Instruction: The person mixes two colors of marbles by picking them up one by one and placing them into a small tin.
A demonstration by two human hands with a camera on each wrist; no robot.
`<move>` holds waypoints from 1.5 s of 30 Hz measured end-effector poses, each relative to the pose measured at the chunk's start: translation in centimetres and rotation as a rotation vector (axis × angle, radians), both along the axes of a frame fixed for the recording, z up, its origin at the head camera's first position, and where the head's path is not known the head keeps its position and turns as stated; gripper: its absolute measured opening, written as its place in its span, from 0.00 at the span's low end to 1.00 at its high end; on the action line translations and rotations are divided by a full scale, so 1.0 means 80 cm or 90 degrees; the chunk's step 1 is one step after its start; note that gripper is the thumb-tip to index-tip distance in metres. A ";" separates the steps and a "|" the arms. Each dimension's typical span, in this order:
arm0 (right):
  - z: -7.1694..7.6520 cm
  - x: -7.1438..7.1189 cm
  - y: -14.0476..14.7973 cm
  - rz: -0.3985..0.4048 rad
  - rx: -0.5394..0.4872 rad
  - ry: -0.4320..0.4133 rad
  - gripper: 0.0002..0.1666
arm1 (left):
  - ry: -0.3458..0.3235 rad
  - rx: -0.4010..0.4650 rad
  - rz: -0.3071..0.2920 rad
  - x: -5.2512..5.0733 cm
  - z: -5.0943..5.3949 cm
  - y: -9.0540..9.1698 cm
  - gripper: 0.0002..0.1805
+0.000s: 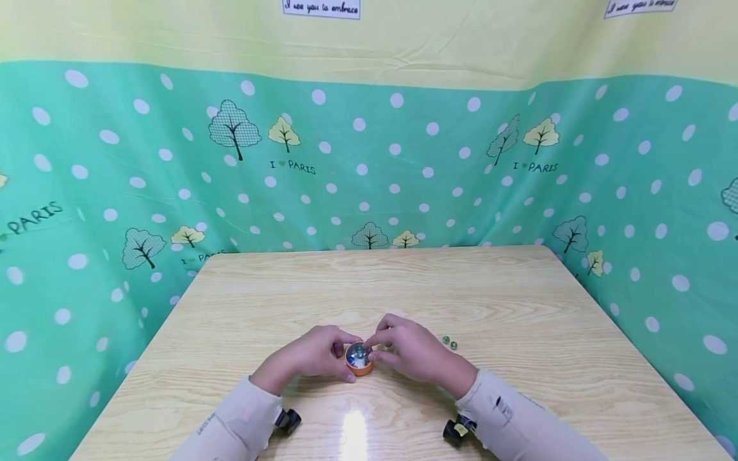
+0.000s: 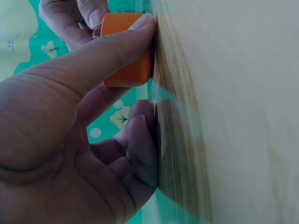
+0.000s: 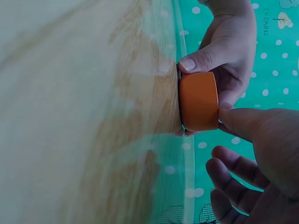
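While the left hand (image 1: 320, 351) grips the orange cup (image 3: 200, 100) on the tabletop (image 1: 357, 282), the right hand (image 1: 412, 349) touches its rim, marbles (image 1: 359, 353) inside; I can't tell whether those fingers (image 1: 380, 336) pinch one.

Pale sleeves (image 1: 237, 416), printed lettering (image 1: 205, 424), black wrist cameras (image 1: 292, 421)

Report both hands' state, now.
Left hand: holding the orange cup.
Right hand: at the cup's rim; whether it pinches anything cannot be told.
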State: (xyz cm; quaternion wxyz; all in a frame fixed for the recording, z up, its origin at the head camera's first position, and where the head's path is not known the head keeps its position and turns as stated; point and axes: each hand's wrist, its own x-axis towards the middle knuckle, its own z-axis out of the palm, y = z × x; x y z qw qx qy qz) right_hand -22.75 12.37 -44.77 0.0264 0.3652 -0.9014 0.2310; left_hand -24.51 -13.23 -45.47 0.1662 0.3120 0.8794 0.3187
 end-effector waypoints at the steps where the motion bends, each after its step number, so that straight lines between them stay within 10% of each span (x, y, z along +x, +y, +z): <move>1: 0.000 0.000 0.000 0.000 0.000 -0.002 0.15 | 0.000 0.000 0.000 0.000 0.000 0.000 0.27; 45: 0.020 -0.010 0.021 0.004 0.021 0.007 0.12 | 0.010 0.005 0.014 0.003 0.001 0.002 0.33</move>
